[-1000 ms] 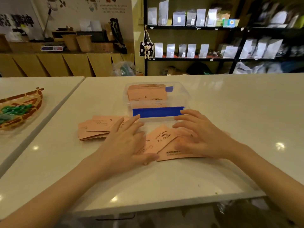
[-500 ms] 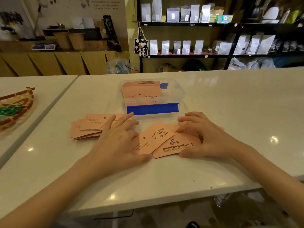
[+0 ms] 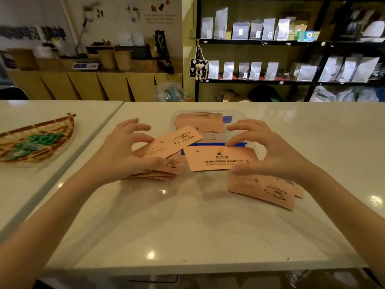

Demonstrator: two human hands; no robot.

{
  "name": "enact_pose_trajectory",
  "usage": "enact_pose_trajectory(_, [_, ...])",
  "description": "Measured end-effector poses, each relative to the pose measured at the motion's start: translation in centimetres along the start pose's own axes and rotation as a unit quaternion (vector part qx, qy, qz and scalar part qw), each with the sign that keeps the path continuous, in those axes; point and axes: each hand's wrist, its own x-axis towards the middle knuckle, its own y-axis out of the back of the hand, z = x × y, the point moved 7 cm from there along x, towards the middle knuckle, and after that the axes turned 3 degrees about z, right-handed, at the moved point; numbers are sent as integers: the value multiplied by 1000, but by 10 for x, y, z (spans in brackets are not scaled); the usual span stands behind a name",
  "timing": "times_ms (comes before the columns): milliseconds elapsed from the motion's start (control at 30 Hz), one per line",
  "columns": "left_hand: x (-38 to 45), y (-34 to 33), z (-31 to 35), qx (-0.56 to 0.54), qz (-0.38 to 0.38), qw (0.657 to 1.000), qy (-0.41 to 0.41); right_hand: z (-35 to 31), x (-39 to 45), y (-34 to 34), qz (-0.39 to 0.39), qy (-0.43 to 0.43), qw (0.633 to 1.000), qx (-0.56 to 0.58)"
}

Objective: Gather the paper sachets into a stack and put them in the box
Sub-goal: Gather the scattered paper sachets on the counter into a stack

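Note:
My left hand [image 3: 123, 151] grips a pink paper sachet [image 3: 173, 141] with a coffee-cup print, lifted and tilted above a small pile of sachets [image 3: 158, 174] on the white table. My right hand [image 3: 264, 151] pinches another pink sachet [image 3: 216, 159] with dark printed text, thumb below and fingers on its top edge. Under my right wrist lie more sachets [image 3: 268, 189] flat on the table. Behind the hands stands the clear plastic box [image 3: 233, 115] with a blue strip [image 3: 210, 144] along its front, holding a stack of sachets [image 3: 200, 120].
A woven basket [image 3: 52, 140] with green wrapped items sits on the adjoining table at the left. The white table [image 3: 187, 226] ends at its front edge near me. Shelves with silver pouches [image 3: 254, 69] stand behind.
Both hands have lifted off the table, each raising a sachet toward the box. The loose sachets have been drawn into a left pile and a right pile.

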Motion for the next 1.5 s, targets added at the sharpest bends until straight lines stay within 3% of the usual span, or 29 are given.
enact_pose_trajectory(100, [3, 8, -29, -6, -5, 999, 49, -9, 21, -8, 13, 25, 999, 30])
enact_pose_trajectory(233, [-2, 7, -52, 12, -40, 998, 54, -25, 47, -24, 57, 34, 997, 47])
enact_pose_trajectory(500, [0, -16, -64, -61, -102, 992, 38, -55, 75, -87, 36, 48, 992, -108])
enact_pose_trajectory(667, [2, -28, -79, -97, -88, 986, 100, -46, 71, -107, 17, 28, 989, -142])
enact_pose_trajectory(833, [0, -31, -90, -123, -95, 976, 151, -40, 71, -116, -5, 60, 976, -208])
enact_pose_trajectory(1000, [6, -21, -46, -62, -59, 996, 37, -36, 63, -100, -1, 77, 978, -196])
enact_pose_trajectory(1133, [11, -22, 20, -68, -28, 994, -86, -28, 46, -55, 72, 70, 985, -144])
enact_pose_trajectory(1233, [11, -33, 72, -139, -78, 973, -167, -10, 23, -13, 124, 32, 989, -80])
enact_pose_trajectory(1333, [12, -56, 109, -136, -143, 955, -219, 25, -4, 19, 145, -61, 986, -56])
enact_pose_trajectory(1500, [9, -104, 138, -98, -248, 938, -222, 82, -57, 43, 73, -179, 980, -39])
